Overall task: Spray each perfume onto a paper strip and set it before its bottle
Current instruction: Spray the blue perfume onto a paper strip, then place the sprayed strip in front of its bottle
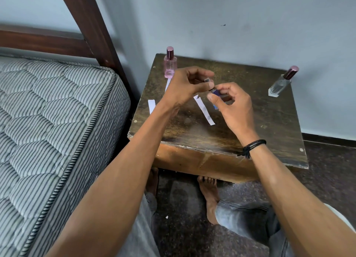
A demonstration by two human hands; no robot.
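Over the middle of the small wooden table (269, 125), my right hand (231, 106) grips a dark blue perfume bottle (215, 92). My left hand (187, 85) pinches the bottle's cap (207, 80) at its top end. A pink bottle (170, 65) with a pink cap stands at the back left corner, and a clear bottle (281, 83) with a maroon cap stands at the back right. One white paper strip (204, 110) lies below my hands, another strip (151, 106) lies at the left edge, and a third strip (168, 85) lies before the pink bottle, partly hidden by my left hand.
A striped mattress (48, 131) on a dark wooden bed frame (90, 25) lies close to the table's left side. A pale wall (250, 25) rises right behind the table. My bare feet (209, 195) rest on the dark floor under it.
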